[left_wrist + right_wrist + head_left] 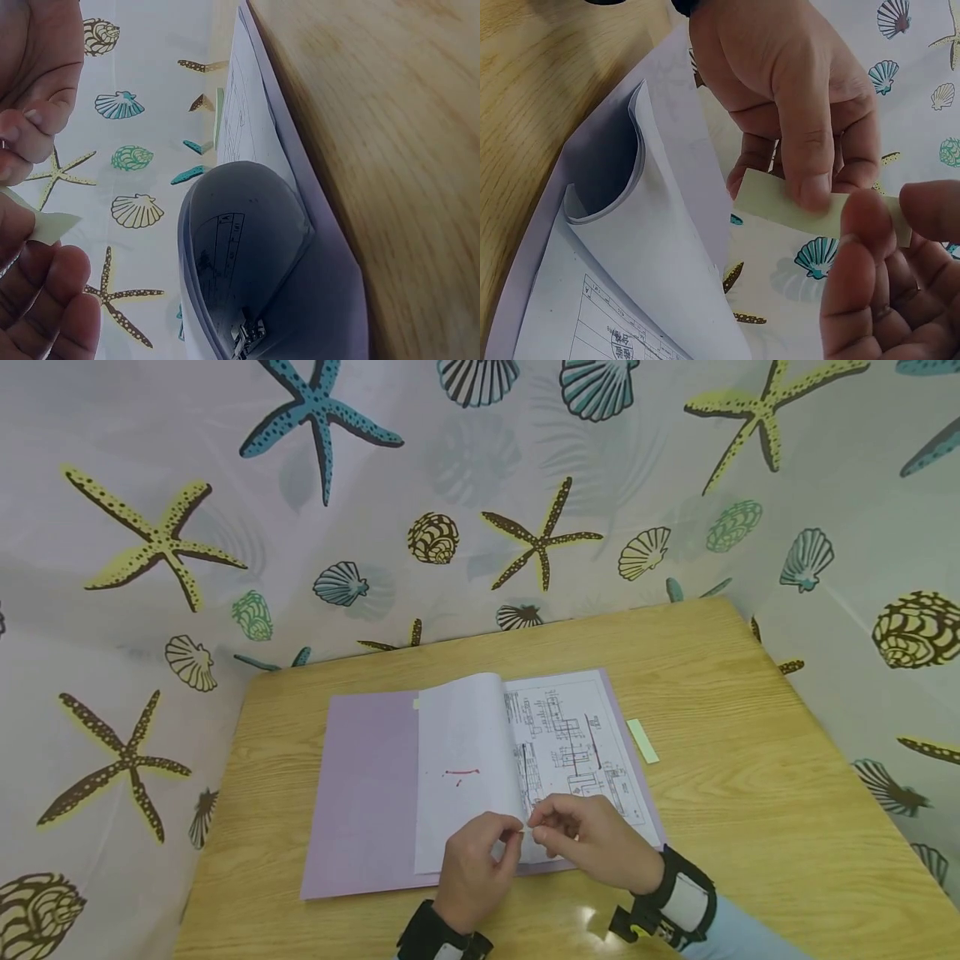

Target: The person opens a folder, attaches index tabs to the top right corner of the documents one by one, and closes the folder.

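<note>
A pale yellow-green paper strip, like a sticky note (776,206), is held up between both hands over the lower part of an open lilac folder (360,793). My left hand (480,864) pinches it, thumb flat on its face in the right wrist view. At the strip's other end, thumb and finger of my right hand (600,843) pinch it too. Beneath the hands lie white sheets: a turned-over page (461,727) with red marks curls up on the left, and a printed technical drawing (562,718) faces up on the right.
A second pale green strip (642,742) lies on the wooden table (720,760), right of the folder. Metal fastener parts (247,337) show inside the curled pages. A cloth printed with shells and starfish (375,468) hangs behind the table and at its sides.
</note>
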Action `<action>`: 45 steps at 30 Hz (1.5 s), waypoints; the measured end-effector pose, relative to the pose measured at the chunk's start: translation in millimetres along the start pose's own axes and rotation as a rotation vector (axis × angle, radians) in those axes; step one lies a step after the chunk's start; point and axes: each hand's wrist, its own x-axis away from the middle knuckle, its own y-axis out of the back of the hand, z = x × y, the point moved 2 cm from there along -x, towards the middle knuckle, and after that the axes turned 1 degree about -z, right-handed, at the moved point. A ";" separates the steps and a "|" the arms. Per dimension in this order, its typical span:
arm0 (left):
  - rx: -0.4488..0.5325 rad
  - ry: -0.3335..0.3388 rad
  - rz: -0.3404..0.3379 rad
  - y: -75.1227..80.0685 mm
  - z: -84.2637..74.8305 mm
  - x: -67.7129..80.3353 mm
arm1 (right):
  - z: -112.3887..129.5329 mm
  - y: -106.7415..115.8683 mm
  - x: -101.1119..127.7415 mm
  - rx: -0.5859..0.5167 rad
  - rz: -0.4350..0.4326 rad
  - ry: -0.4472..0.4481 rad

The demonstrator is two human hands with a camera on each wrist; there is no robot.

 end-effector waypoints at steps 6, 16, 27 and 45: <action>0.102 -0.061 0.035 0.5 -1.9 -1.6 | 23.9 7.6 -0.4 -0.028 0.016 0.080; 0.190 -0.083 0.086 6.2 -5.3 -7.6 | -1.8 23.3 8.1 -0.100 0.118 0.147; -0.027 -0.120 0.048 4.3 -7.8 -13.6 | 6.0 23.9 7.0 0.056 -0.059 0.065; -0.190 -0.094 0.027 -8.8 -17.5 -30.8 | -28.0 36.9 0.6 0.049 -0.232 -0.101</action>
